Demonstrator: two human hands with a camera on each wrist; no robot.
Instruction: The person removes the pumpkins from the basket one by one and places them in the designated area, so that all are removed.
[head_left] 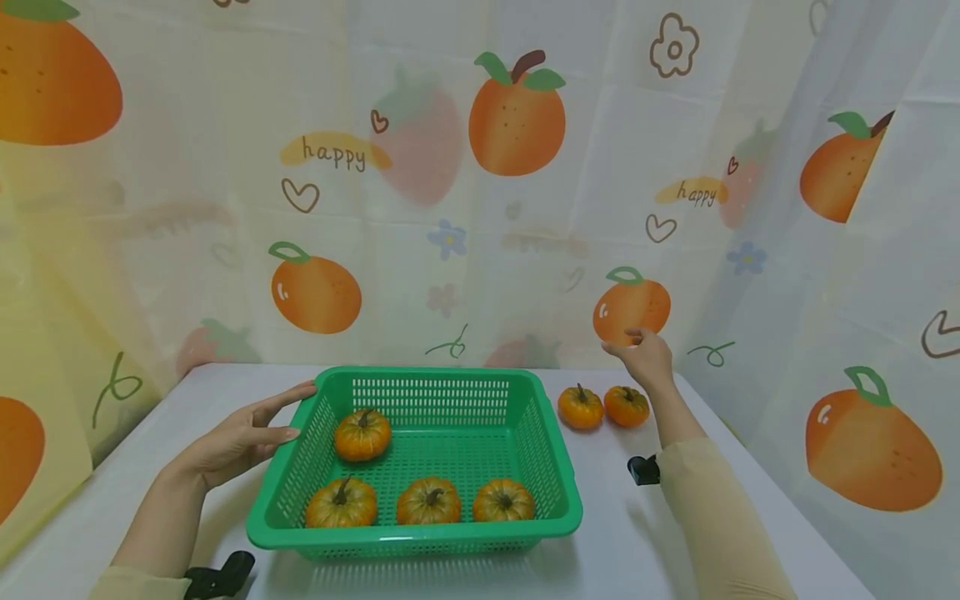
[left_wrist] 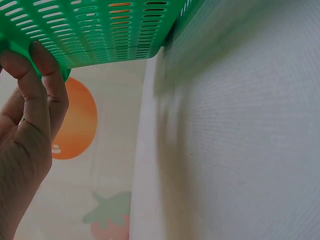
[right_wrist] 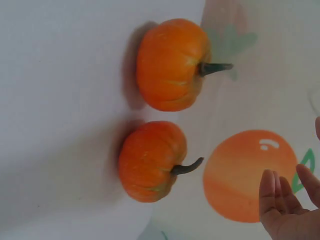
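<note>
My left hand (head_left: 238,440) is at the left rim of a green plastic basket (head_left: 558,467), its fingertips and thumb touching the edge. In the left wrist view, loosely bent fingers (left_wrist: 52,85) meet the basket's rim. Three small orange pumpkins sit in a row along the basket's front, among them a middle pumpkin (head_left: 429,502); another pumpkin (head_left: 363,435) lies at the back left inside. Holding nothing, my right hand (head_left: 647,360) hovers with fingers spread above two pumpkins outside the basket, a left one (head_left: 580,407) and a right one (head_left: 627,406).
The basket stands on a table with a white cover (head_left: 600,533). Behind it hangs a curtain (head_left: 480,250) printed with oranges, strawberries and hearts, close to the table's back edge. Each forearm wears a black wrist strap, such as the left strap (head_left: 221,577).
</note>
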